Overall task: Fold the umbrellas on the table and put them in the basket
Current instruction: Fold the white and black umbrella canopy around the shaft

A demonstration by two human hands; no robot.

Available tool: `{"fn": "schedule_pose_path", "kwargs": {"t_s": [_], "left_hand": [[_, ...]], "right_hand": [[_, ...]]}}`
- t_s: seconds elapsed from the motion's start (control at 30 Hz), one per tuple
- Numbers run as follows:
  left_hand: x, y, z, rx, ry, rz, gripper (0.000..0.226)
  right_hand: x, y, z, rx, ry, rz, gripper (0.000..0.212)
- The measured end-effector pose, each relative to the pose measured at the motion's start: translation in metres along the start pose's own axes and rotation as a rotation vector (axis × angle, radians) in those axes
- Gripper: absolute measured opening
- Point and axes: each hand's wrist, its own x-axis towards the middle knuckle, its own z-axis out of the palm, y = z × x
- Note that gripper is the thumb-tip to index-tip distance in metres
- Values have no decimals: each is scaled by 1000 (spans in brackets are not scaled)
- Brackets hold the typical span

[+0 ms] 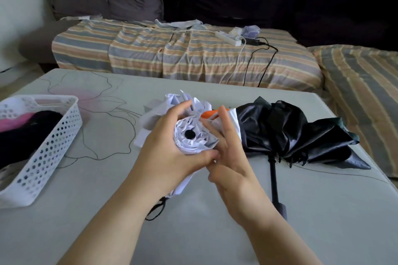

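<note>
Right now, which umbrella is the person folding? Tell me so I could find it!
Look at the grey table, in the middle between the white basket and the black umbrella. The left hand grips a rolled bundle there while the right hand touches it. That is the white umbrella: pale fabric, with a round black tip facing you.

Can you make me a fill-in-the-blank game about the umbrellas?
1. The left hand grips the ____ umbrella.
2. The black umbrella lies on the ____, right of the hands.
3. The basket with holes is colored ____.
4. The right hand has its fingers ____.

Missing words: white; table; white; straight
</note>
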Motion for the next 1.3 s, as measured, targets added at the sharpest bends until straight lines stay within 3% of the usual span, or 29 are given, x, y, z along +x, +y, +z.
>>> {"fn": "schedule_pose_path", "kwargs": {"t_s": [0.1,0.17,0.3,0.37,0.47,0.57,0.7,0.8,0.87,0.93,1.03,1.1,1.2,1.3], "left_hand": [[-1,-7,-5,138,84,105,65],[1,-11,-11,191,159,135,53],[1,-18,-23,278,87,119,50],[-1,-22,-24,348,-7,136,46],[0,-27,-23,435,-50,175,32],[0,-33,-27,558,-9,229,22],[1,-44,-33,615,-7,154,16],[2,-47,-37,548,10,94,10],[3,-47,-38,515,57,64,21],[4,-45,-39,453,110,32,24],[5,-41,-40,319,136,-13,22],[6,-40,-39,264,111,-19,23],[6,-41,-39,248,90,-35,23],[7,-41,-41,260,64,-50,20]], "right_hand": [[3,0,1,15,-86,13,90],[6,-3,1,-25,-35,-13,80],[14,-17,-16,-335,594,-35,62],[14,-18,-34,-560,685,130,63],[14,-11,-45,-613,501,389,43],[8,-14,-45,-638,300,404,26],[2,-23,-51,-686,107,440,49],[-3,-8,-50,-900,12,560,30],[-2,2,-47,-895,0,491,17],[2,4,-50,-775,112,372,8],[8,-9,-64,-501,412,208,24],[8,-12,-71,-449,488,185,25],[7,-10,-74,-513,430,212,22],[2,-16,-79,-615,175,318,40]]}}
